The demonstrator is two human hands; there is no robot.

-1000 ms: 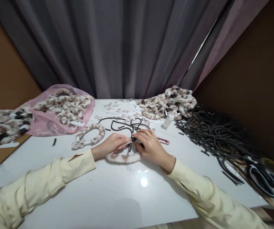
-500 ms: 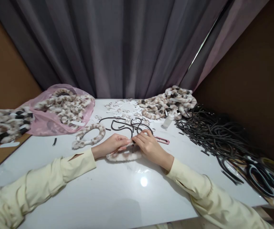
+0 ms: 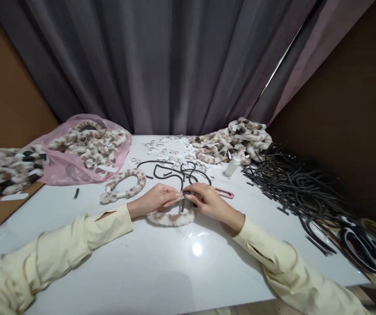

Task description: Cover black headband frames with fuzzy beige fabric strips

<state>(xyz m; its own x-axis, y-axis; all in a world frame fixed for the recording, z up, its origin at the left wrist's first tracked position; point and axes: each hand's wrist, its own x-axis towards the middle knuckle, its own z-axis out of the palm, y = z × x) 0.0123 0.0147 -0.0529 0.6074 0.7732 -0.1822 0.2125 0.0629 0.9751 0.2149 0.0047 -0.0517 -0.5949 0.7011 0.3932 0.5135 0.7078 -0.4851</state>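
A white-and-brown furry loop [image 3: 171, 219] rests on the table, its upper ends raised between my hands. My left hand [image 3: 158, 197] is closed in a pinch on one end of it. Facing it, my right hand [image 3: 209, 202] has its fingers bent round the loop's other end, where a small dark piece shows at the fingertips; the exact joint is partly covered. Thin black cords [image 3: 171, 176] lie curled just beyond both hands, and one short length hangs inside the loop. A pink-handled cutter [image 3: 224, 193] lies behind my right hand.
Left of my hands lies another furry loop [image 3: 135, 189]. A pink bag [image 3: 60, 170] of furry loops stands behind it. Metal rings [image 3: 175, 153], a small bottle [image 3: 231, 168], more furry loops [image 3: 250, 135] and a heap of black cords [image 3: 289, 183] spread across the back and right.
My right hand has shifted slightly right and turned, with its thumb and fingers now more visible. The furry loop has moved a little toward me. My left hand stays nearly in place.
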